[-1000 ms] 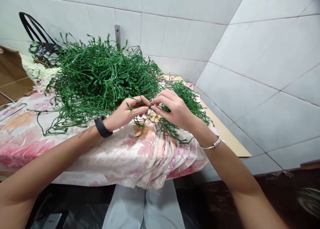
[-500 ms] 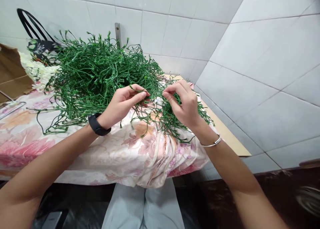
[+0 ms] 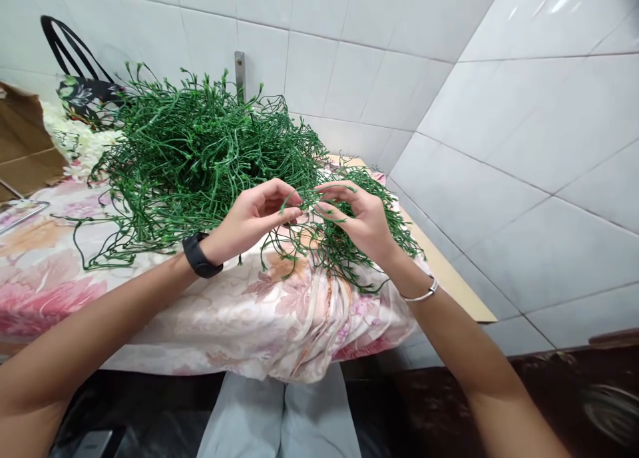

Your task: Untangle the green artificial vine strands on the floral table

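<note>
Between my hands is a thin green artificial stem (image 3: 310, 202) with small branching tips. My left hand (image 3: 262, 212) pinches it from the left, thumb against fingertips. From the right, my right hand (image 3: 357, 218) closes thumb and fingers on the same stem, with green tips poking out past its fingers. A big tangled heap of green artificial stems (image 3: 200, 138) rises behind my left hand. Under and behind my right hand lies a smaller pile of green stems (image 3: 394, 228). Where exactly the fingertips meet the stem is partly hidden.
A flowered cloth (image 3: 210, 318) covers the table and bunches at the front edge. White artificial flowers (image 3: 87, 145), a brown cardboard piece (image 3: 24, 138) and a dark patterned bag (image 3: 84, 95) are at the left. A bare board edge (image 3: 464, 285) and tiled walls (image 3: 499, 158) border the right.
My hands have come closer together, almost touching at the fingertips. The right hand has moved left and its fingers now reach over the stem. The view has shifted slightly.
</note>
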The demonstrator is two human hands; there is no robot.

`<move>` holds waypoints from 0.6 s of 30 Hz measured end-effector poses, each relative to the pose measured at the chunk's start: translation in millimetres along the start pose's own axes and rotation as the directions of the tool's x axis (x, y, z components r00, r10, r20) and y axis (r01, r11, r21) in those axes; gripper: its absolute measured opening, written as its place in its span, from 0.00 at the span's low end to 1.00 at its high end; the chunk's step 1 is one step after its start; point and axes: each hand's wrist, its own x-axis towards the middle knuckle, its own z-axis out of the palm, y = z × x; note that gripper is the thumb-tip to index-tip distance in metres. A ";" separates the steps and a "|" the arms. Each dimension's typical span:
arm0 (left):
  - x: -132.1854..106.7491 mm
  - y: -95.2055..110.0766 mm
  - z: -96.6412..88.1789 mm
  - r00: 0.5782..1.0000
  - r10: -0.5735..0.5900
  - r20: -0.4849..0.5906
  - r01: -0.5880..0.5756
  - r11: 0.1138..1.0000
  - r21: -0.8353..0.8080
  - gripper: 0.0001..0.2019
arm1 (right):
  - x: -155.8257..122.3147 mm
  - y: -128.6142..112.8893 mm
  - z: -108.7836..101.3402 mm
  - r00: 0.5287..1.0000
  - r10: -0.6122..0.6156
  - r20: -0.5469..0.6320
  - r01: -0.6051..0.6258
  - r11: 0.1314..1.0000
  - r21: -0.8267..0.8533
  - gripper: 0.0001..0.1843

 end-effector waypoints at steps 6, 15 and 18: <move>0.4 -3.7 -0.1 0.999 0.039 0.004 -0.040 0.994 0.097 0.15 | -1.4 -5.9 -3.2 0.988 -0.065 -0.142 0.057 0.997 -0.057 0.06; 0.0 0.9 0.1 0.995 0.053 -0.089 -0.039 0.987 0.157 0.09 | 0.4 -0.2 -3.9 0.991 -0.118 -0.068 0.125 0.986 0.108 0.05; -0.3 -0.5 -0.6 0.986 0.143 -0.090 -0.114 0.957 0.268 0.09 | -0.4 -2.2 -7.4 0.981 -0.166 -0.099 0.174 0.982 0.075 0.06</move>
